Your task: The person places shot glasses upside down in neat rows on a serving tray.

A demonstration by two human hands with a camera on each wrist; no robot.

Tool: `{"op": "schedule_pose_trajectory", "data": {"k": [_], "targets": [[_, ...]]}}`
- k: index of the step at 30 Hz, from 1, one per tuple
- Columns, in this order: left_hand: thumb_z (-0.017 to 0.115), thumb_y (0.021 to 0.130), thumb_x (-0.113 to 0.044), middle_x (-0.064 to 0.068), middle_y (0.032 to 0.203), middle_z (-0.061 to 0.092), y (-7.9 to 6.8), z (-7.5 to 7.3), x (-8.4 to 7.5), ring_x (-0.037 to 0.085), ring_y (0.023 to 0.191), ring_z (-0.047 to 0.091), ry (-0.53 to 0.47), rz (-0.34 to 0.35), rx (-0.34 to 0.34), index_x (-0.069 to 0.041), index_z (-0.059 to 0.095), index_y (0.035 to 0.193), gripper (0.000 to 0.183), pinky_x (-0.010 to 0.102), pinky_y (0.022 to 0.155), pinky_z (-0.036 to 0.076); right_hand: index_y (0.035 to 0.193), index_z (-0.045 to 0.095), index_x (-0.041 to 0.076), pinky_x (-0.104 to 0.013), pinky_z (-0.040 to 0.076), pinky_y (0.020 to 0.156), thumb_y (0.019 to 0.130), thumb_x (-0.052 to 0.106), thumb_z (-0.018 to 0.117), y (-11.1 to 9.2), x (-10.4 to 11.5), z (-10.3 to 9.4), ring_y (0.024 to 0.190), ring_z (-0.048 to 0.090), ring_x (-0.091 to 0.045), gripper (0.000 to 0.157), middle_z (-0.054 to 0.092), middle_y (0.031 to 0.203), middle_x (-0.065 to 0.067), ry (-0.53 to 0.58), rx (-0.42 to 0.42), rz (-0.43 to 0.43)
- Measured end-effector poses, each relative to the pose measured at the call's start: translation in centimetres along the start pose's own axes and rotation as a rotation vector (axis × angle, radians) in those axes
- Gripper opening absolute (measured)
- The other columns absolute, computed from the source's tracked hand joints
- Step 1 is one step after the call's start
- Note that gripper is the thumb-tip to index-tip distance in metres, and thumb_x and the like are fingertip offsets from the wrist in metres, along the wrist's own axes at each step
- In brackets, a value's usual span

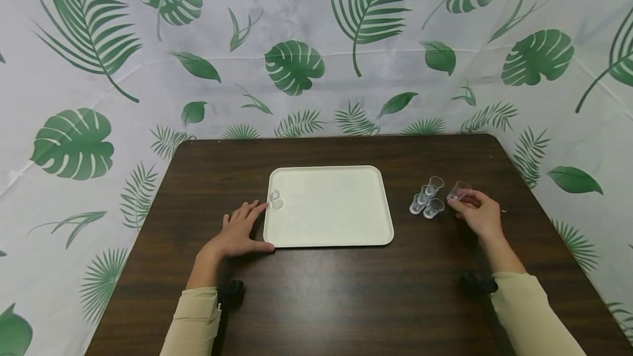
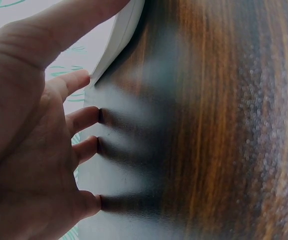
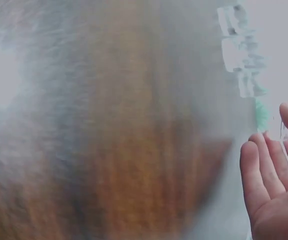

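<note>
My right hand (image 1: 479,214) pinches a small clear shot glass (image 1: 460,189) between thumb and fingers at the right of the table. Just left of it, several more clear shot glasses (image 1: 433,208) stand close together in a cluster. With fingers spread, my left hand (image 1: 239,232) rests by the left end of a cream tray (image 1: 331,207), thumb at its near corner and index fingertip at its left edge. One shot glass (image 1: 275,195) stands on the tray near that edge. In the left wrist view, the fingertips (image 2: 90,145) come down on the table.
The dark wood-grain table (image 1: 356,295) ends at a white cloth backdrop (image 1: 237,92) printed with green leaves, behind and at both sides. Black wrist bands (image 1: 231,293) sit at the sleeve cuffs.
</note>
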State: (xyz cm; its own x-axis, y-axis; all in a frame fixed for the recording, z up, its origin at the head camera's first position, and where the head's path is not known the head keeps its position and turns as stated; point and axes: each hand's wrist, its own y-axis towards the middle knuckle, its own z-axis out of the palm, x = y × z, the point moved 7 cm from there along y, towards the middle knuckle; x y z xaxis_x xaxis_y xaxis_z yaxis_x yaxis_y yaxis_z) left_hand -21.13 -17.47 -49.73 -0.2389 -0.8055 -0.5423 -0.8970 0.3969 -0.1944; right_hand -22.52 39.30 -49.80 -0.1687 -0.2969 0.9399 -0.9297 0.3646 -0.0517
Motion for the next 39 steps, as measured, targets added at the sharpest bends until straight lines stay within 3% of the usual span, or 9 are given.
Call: {"op": "schedule_pose_trajectory", "data": {"k": [7, 10, 14, 17, 20, 24, 28, 32, 39], "targets": [[0.079, 0.074, -0.059, 0.019, 0.160, 0.019, 0.2, -0.1, 0.0, 0.044, 0.145, 0.010, 0.000, -0.006, 0.009, -0.018, 0.026, 0.156, 0.107, 0.075, 0.103, 0.004, 0.099, 0.070, 0.015, -0.026, 0.056, 0.061, 0.077, 0.012, 0.085, 0.7, 0.2, -1.9, 0.078, 0.063, -0.006, 0.027, 0.064, 0.093, 0.006, 0.257, -0.135, 0.044], [0.079, 0.073, -0.059, 0.018, 0.160, 0.018, 0.3, -0.1, -0.1, 0.043, 0.146, 0.010, -0.002, -0.009, 0.011, -0.018, 0.026, 0.156, 0.107, 0.075, 0.103, 0.004, 0.100, 0.072, 0.009, -0.027, 0.056, 0.060, 0.075, 0.006, 0.086, 0.9, 1.0, -2.4, 0.077, 0.064, -0.009, 0.029, 0.061, 0.094, 0.000, 0.397, -0.176, 0.066], [0.079, 0.073, -0.058, 0.020, 0.159, 0.019, 0.3, 0.0, -0.2, 0.044, 0.145, 0.010, 0.000, -0.003, 0.009, -0.017, 0.027, 0.156, 0.106, 0.075, 0.103, 0.004, 0.104, 0.069, 0.003, -0.026, 0.056, 0.060, 0.076, 0.001, 0.083, 0.3, 3.8, -2.1, 0.074, 0.065, -0.009, 0.031, 0.059, 0.094, -0.003, 0.451, -0.155, 0.061], [0.079, 0.074, -0.058, 0.020, 0.159, 0.020, 0.2, 0.0, -0.2, 0.045, 0.145, 0.011, 0.001, 0.001, 0.006, -0.016, 0.027, 0.156, 0.106, 0.076, 0.102, 0.005, 0.108, 0.067, 0.001, -0.021, 0.055, 0.058, 0.078, -0.001, 0.081, -0.1, 5.9, -1.2, 0.067, 0.066, -0.007, 0.032, 0.063, 0.091, 0.001, 0.408, -0.120, 0.038], [0.079, 0.074, -0.058, 0.020, 0.159, 0.020, 0.1, 0.0, -0.2, 0.045, 0.145, 0.011, 0.002, 0.001, 0.006, -0.016, 0.027, 0.156, 0.106, 0.076, 0.102, 0.005, 0.114, 0.065, -0.002, -0.017, 0.052, 0.057, 0.082, 0.003, 0.079, -0.3, 8.0, 0.1, 0.065, 0.063, -0.004, 0.035, 0.064, 0.087, 0.006, 0.248, -0.079, -0.026], [0.079, 0.074, -0.058, 0.021, 0.159, 0.020, 0.0, 0.0, -0.2, 0.045, 0.145, 0.011, 0.008, 0.001, 0.004, -0.016, 0.027, 0.156, 0.106, 0.076, 0.102, 0.006, 0.121, 0.064, -0.003, -0.014, 0.048, 0.061, 0.087, 0.013, 0.076, -0.8, 10.8, 2.7, 0.075, 0.057, -0.004, 0.040, 0.062, 0.089, 0.006, -0.026, -0.027, -0.185], [0.078, 0.074, -0.059, 0.021, 0.159, 0.020, 0.0, 0.0, -0.2, 0.045, 0.145, 0.012, 0.018, -0.004, 0.004, -0.016, 0.027, 0.156, 0.106, 0.076, 0.102, 0.006, 0.120, 0.066, -0.001, -0.016, 0.043, 0.063, 0.087, 0.016, 0.075, -1.3, 12.9, 6.0, 0.080, 0.057, -0.010, 0.037, 0.066, 0.095, -0.005, -0.195, 0.036, -0.358], [0.078, 0.073, -0.061, 0.021, 0.159, 0.021, 0.0, 0.0, -0.1, 0.046, 0.144, 0.013, 0.027, -0.008, 0.002, -0.017, 0.027, 0.156, 0.106, 0.077, 0.101, 0.007, 0.118, 0.067, 0.002, -0.018, 0.045, 0.065, 0.086, 0.012, 0.076, -2.0, 14.0, 9.7, 0.082, 0.062, -0.019, 0.035, 0.069, 0.098, -0.014, -0.277, 0.138, -0.447], [0.078, 0.073, -0.061, 0.020, 0.159, 0.021, 0.0, 0.0, -0.2, 0.045, 0.144, 0.013, 0.034, -0.006, -0.002, -0.017, 0.027, 0.156, 0.107, 0.077, 0.101, 0.006, 0.119, 0.068, 0.002, -0.035, 0.050, 0.070, 0.084, 0.010, 0.077, -3.3, 14.2, 16.1, 0.084, 0.065, -0.027, 0.037, 0.069, 0.100, -0.014, -0.333, 0.272, -0.479]]}}
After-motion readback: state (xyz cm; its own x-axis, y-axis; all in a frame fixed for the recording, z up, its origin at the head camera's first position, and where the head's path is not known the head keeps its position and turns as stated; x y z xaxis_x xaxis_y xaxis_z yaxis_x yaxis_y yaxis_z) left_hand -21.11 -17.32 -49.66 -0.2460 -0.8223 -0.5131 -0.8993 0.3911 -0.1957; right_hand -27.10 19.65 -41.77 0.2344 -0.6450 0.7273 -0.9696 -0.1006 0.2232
